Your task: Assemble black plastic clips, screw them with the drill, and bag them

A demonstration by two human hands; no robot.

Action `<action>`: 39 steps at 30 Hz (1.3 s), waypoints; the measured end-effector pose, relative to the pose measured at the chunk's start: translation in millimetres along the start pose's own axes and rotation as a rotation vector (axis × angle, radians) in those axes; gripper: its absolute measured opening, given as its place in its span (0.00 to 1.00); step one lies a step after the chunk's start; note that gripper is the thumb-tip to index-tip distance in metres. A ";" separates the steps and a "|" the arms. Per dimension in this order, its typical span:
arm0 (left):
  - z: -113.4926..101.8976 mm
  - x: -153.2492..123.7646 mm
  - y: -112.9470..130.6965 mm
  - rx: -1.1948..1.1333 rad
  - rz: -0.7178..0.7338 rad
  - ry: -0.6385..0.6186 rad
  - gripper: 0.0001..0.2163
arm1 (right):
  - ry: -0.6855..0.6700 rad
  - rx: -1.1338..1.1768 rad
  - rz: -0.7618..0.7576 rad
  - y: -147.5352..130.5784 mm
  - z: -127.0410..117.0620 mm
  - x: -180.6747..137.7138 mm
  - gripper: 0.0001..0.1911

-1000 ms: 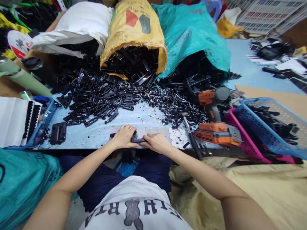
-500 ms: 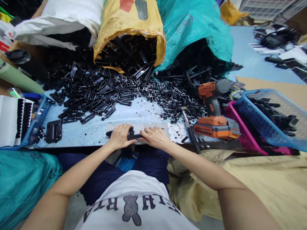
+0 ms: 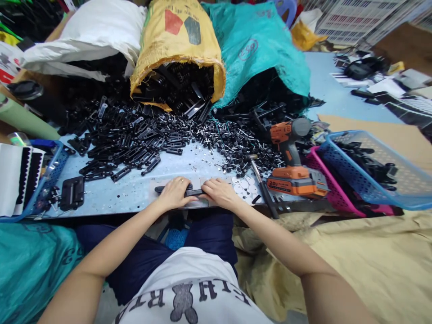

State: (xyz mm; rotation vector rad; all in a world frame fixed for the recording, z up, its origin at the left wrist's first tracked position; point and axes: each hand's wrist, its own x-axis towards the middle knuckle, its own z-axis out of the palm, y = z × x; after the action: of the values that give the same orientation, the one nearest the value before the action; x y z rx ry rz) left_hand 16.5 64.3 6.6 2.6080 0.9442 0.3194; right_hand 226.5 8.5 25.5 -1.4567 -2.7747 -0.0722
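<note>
My left hand (image 3: 174, 193) and my right hand (image 3: 220, 192) both press down on a long black plastic part (image 3: 193, 192) that lies on a pale plate (image 3: 199, 203) at the near edge of the blue table (image 3: 131, 191). Each hand's fingers curl over the part, the left on its left end, the right on its right end. Only the middle and the left tip of the part show between and beside the hands.
A heap of black plastic parts (image 3: 135, 139) and small pins (image 3: 236, 144) covers the table's middle. White (image 3: 91, 40), yellow (image 3: 178, 45) and teal (image 3: 259, 49) sacks lie behind. An orange cordless drill (image 3: 292, 166), a hammer (image 3: 259, 180) and white discs (image 3: 245, 186) sit to the right, beside pink (image 3: 330, 189) and blue (image 3: 371, 171) baskets.
Both hands stay on the black part at the same spot. Only the head camera has shifted slightly, so the view has drifted.
</note>
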 end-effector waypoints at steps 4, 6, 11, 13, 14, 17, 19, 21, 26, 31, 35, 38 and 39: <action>-1.0 80.0 10.7 -0.030 -0.014 0.039 0.20 | 0.000 0.076 0.129 11.6 17.1 -27.6 0.22; 1.9 126.3 13.6 -0.019 -0.099 0.072 0.17 | -0.002 0.128 0.175 14.4 18.6 -38.5 0.21; 21.7 192.3 19.2 0.053 -0.329 0.095 0.14 | 0.127 0.207 0.384 33.7 16.8 -45.4 0.19; 30.5 198.4 23.0 0.058 -0.354 0.096 0.14 | 0.161 0.182 0.510 47.5 16.1 -38.6 0.18; 33.7 199.8 25.2 0.056 -0.358 0.093 0.14 | 0.148 0.159 0.549 54.2 15.9 -33.4 0.18; 34.4 202.4 30.2 0.045 -0.377 0.085 0.13 | 0.004 0.078 0.559 70.1 14.9 -13.9 0.16; 26.6 199.1 28.8 0.041 -0.381 0.086 0.12 | -0.081 0.039 0.549 76.3 13.5 -2.4 0.15; 14.2 184.0 20.9 0.007 -0.356 0.110 0.09 | -0.101 0.044 0.552 79.6 11.1 4.3 0.14; -9.0 79.8 -19.0 -0.253 -0.209 0.511 0.10 | 0.192 0.368 0.577 69.5 2.4 0.7 0.14; 2.3 -18.2 -42.6 -0.287 -0.374 0.753 0.13 | 0.218 0.725 0.385 33.3 -10.6 -0.3 0.14; 13.8 -31.6 -43.7 -0.281 -0.451 0.819 0.13 | 0.095 0.692 0.404 16.4 -18.2 8.2 0.16; 15.5 -27.8 -42.7 -0.191 -0.350 0.797 0.11 | 0.011 0.561 0.385 14.1 -21.8 13.1 0.15; 15.5 -27.3 -42.7 -0.159 -0.307 0.777 0.11 | -0.019 0.517 0.379 13.7 -23.2 14.0 0.14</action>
State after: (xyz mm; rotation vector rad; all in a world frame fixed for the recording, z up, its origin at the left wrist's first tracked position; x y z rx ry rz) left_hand -23.5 73.4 -27.0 2.1400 1.4527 1.3124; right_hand 229.5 26.8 49.6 -1.7710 -2.2225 0.6079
